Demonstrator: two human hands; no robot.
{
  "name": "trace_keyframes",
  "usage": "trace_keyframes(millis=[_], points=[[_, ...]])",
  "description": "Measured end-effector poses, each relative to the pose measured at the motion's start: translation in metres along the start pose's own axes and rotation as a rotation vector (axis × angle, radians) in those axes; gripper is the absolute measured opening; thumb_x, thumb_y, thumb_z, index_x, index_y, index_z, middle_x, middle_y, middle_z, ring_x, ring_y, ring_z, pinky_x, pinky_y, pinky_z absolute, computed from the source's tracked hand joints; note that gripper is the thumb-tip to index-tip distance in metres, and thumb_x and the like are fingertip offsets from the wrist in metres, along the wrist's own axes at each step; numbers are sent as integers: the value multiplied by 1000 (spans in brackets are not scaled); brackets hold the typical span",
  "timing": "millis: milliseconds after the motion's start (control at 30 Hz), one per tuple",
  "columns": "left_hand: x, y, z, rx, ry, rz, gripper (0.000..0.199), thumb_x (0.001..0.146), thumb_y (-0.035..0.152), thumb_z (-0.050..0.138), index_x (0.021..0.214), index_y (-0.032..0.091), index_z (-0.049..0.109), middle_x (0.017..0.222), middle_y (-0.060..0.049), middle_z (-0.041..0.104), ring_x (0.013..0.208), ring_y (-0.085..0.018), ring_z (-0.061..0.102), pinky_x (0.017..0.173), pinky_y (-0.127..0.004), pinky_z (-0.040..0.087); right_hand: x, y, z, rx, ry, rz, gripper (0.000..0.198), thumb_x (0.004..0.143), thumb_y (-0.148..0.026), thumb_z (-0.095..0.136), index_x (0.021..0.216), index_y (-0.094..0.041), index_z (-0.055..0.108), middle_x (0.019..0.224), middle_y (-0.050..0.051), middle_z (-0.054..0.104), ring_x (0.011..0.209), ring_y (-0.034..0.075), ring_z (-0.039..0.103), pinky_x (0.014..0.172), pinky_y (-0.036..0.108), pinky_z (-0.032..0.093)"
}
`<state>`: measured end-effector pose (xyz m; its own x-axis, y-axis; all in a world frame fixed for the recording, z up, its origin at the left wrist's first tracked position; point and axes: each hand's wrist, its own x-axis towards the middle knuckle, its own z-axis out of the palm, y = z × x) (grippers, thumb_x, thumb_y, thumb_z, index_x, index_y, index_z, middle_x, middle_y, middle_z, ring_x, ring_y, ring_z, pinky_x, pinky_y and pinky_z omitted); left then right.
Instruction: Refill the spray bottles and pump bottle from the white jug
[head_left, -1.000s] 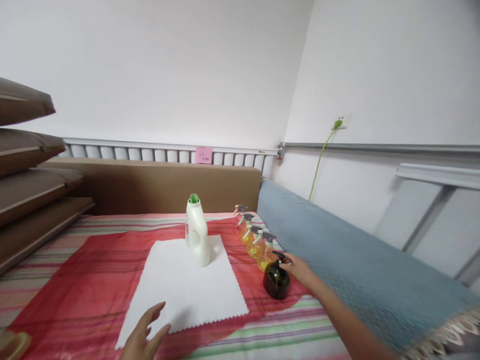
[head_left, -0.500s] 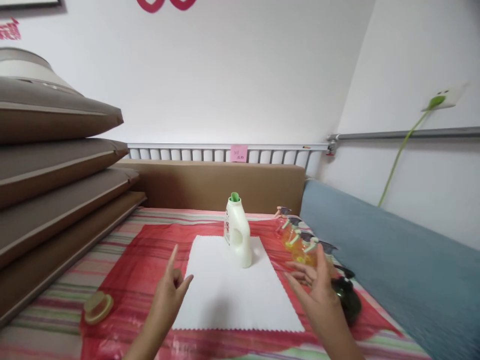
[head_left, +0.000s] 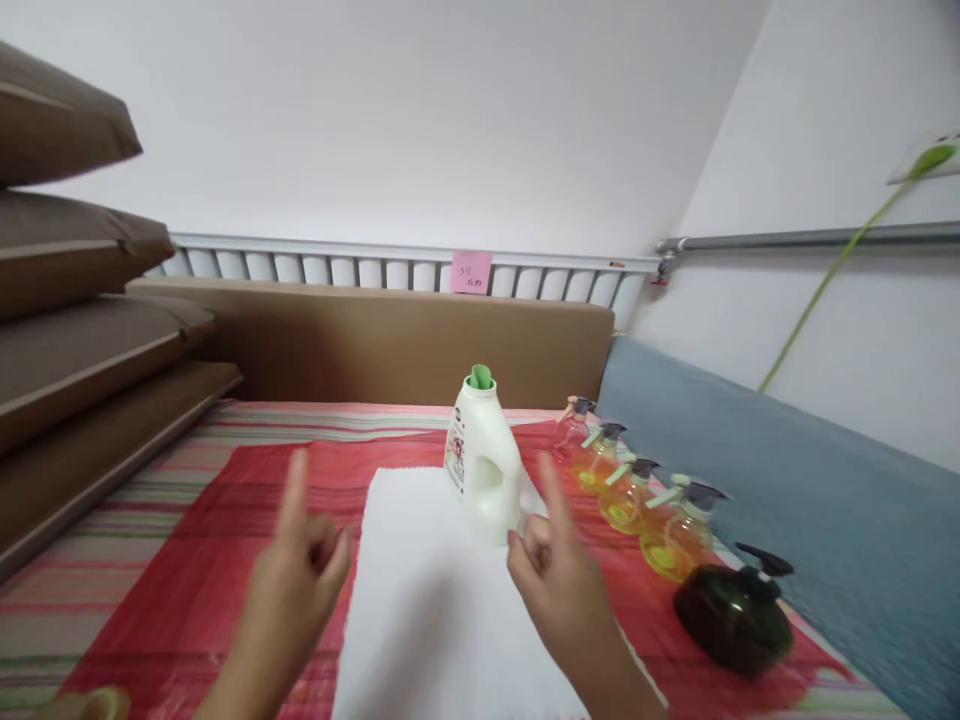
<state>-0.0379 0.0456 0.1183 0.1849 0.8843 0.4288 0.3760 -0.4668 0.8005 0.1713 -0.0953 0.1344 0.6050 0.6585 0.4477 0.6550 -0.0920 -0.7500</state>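
Observation:
My left hand (head_left: 292,570) hovers left of the white cloth, empty, its index finger stretched up, the thumb apart and the other fingers curled. My right hand (head_left: 562,575) makes a like shape over the cloth's right side, also holding nothing. Between and beyond the hands stands a white detergent jug (head_left: 476,430), upright on the white cloth (head_left: 405,600). Its side handle faces right, and something green (head_left: 481,376) shows in its open neck. The right hand's thumb overlaps the jug's lower edge in view; whether they touch I cannot tell.
A row of clear pump bottles (head_left: 626,498) with yellow liquid and a dark pump bottle (head_left: 739,615) stand at right on a red sheet (head_left: 180,560). A round pale lid (head_left: 105,703) lies at lower left. Stacked brown cushions (head_left: 97,350) rise at left; a blue panel (head_left: 750,460) borders the right.
The view has tilted down and come closer to the jug. My right hand has moved left, away from the pump bottles, and its other fingers have curled in. The left hand keeps its pointing shape.

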Motion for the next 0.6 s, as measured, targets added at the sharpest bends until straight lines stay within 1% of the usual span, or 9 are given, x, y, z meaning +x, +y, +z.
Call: trace_keyframes(millis=[33,67,133,200,333,500,567,600], points=[[11,-12,13,34,-102,34,81,72,29,47,142,9,12,46,11,29,41,-11,31,46,-21,26,8,9,11,-47,-67,37,69,74,-22,44,140,-20,23,50,-10,27,41,13,35,42,23,30],[19,-23,23,64,-171,52,79,73,26,44,142,8,10,47,11,26,42,-10,30,47,-20,26,15,17,20,-78,-105,54,72,74,-20,43,141,-19,18,50,-10,25,42,12,35,43,22,29],[29,-40,34,94,-244,65,78,74,23,41,142,7,6,49,12,23,43,-10,29,48,-20,24,23,30,32,-113,-140,76,76,73,-21,42,143,-19,11,51,-10,23,42,12,35,45,22,30],[30,-50,37,86,-260,50,78,74,21,41,142,7,4,50,11,23,44,-10,29,49,-20,23,25,38,36,-131,-141,87,77,73,-23,42,143,-19,9,51,-11,23,42,12,35,46,22,30],[29,-54,38,39,-281,8,80,72,17,42,142,8,4,49,12,25,44,-10,30,49,-20,23,21,46,39,-183,-179,128,77,72,-26,40,143,-19,11,49,-11,23,41,13,34,44,23,29],[30,-54,48,29,-312,-54,80,72,15,44,142,8,6,49,12,27,45,-10,30,50,-21,24,16,54,45,-181,-212,143,77,72,-26,41,143,-20,12,48,-11,24,42,14,35,45,24,30],[27,-53,55,-23,-335,-53,80,73,18,46,143,11,8,50,11,31,47,-11,33,51,-21,26,20,62,43,-177,-181,156,75,74,-29,42,142,-19,13,49,-11,30,43,14,39,47,25,34],[23,-53,59,-55,-362,-44,79,74,21,48,143,12,11,51,10,33,48,-11,35,52,-21,28,24,67,41,-166,-139,171,75,75,-33,43,142,-19,14,53,-9,39,46,15,44,49,26,37]])
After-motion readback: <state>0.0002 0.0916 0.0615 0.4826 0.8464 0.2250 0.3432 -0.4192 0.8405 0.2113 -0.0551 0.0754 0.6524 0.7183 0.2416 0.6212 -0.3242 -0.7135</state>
